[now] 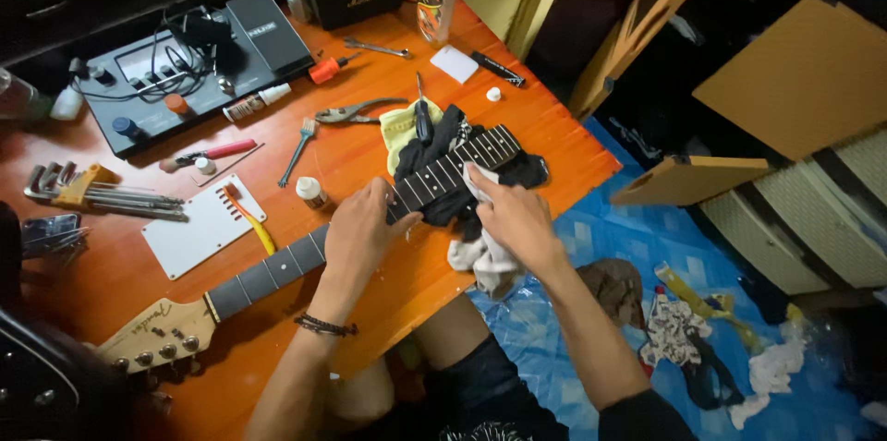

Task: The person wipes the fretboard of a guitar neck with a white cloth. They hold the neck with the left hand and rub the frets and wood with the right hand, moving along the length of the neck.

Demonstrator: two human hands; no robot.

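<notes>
Hands met over a detached guitar neck with a dark fretboard and pale wooden headstock, which lay diagonally on the orange wooden table. Its long axis ran from the headstock with silver tuning pegs at the lower left up to the heel end at the upper right, where it rested on a crumpled black cloth.

The left hand was clamped over the middle of the neck, fingers curled around it from above and pinning it to the table. The right hand sat just beyond it toward the heel, closed on a bunched whitish rag and pressing a corner of that rag against the fretboard. So the right hand was the nearer one to the upper frets, and the bare stretch of fretboard lay up and to the right of it, along the same diagonal.

A yellow cloth lay beside the black one, with a black-handled screwdriver across it. Further left lay grey pliers, a small white bottle, a white rectangular cover plate with a yellow-handled toothbrush on it, and a set of hex keys. A black pedal unit stood at the back.
</notes>
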